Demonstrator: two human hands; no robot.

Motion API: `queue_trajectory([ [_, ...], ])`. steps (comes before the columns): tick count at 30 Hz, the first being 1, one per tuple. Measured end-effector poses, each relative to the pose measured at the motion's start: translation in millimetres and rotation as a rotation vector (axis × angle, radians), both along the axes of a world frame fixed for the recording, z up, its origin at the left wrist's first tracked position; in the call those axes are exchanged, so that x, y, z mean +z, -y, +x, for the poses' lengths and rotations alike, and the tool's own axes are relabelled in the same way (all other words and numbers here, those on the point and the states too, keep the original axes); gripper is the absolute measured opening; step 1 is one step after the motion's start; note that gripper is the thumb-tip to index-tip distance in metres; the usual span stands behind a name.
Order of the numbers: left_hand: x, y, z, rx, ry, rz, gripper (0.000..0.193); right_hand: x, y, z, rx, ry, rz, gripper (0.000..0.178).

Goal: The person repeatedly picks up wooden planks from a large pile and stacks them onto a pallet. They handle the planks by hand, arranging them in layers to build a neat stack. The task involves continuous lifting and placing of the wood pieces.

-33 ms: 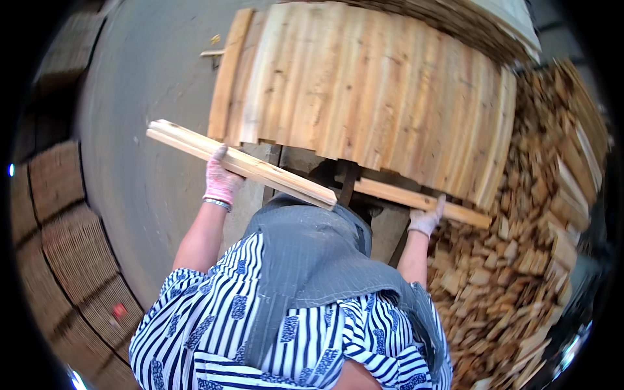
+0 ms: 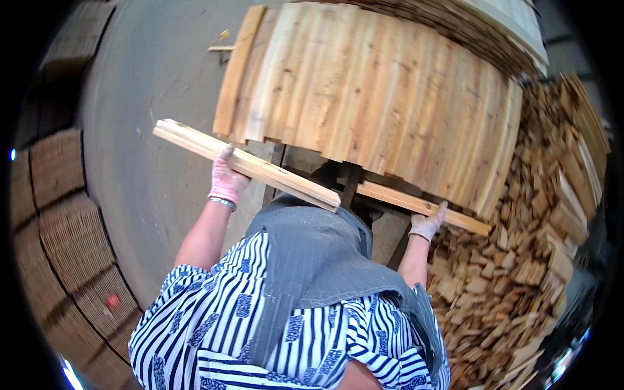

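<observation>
My left hand (image 2: 227, 181), in a pinkish work glove, is closed round a pair of pale wooden strips (image 2: 279, 175) lying side by side, slanting down to the right in front of my apron. Gloved too, my right hand (image 2: 428, 225) grips another wooden strip (image 2: 393, 195) near its right end, thumb on top. That strip runs just below the near edge of a row of wooden boards (image 2: 364, 91), laid flat side by side. One board (image 2: 239, 71) lies raised along the row's left side. The undersides of both grips are hidden.
Scrap wood offcuts (image 2: 487, 292) are heaped at my right. Bundled stacks of thin wood (image 2: 81, 240) stand at the far left, beyond the grey floor (image 2: 149, 188). A dark metal support (image 2: 351, 182) shows under the boards. Another wood stack (image 2: 481, 36) rises behind them.
The view has shifted slightly, so the boards and offcuts sit a little lower and farther right. Both hands keep their hold on the strips.
</observation>
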State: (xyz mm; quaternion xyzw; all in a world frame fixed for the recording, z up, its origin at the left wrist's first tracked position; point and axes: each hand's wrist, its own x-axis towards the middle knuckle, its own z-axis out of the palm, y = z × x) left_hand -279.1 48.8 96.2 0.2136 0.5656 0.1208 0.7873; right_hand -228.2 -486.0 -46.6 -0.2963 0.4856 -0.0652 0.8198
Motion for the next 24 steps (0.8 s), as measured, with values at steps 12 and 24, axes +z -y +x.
queue_trajectory([
  [12,-100.8,45.0,-41.6,0.244,-0.004,-0.216,0.037,18.9,22.8,-20.2,-0.003,-0.222,-0.095,0.043],
  [24,-141.4,63.8,25.3,0.241,0.045,-0.237,0.061,152.4,58.4,-38.9,0.31,-0.212,-0.488,0.057],
])
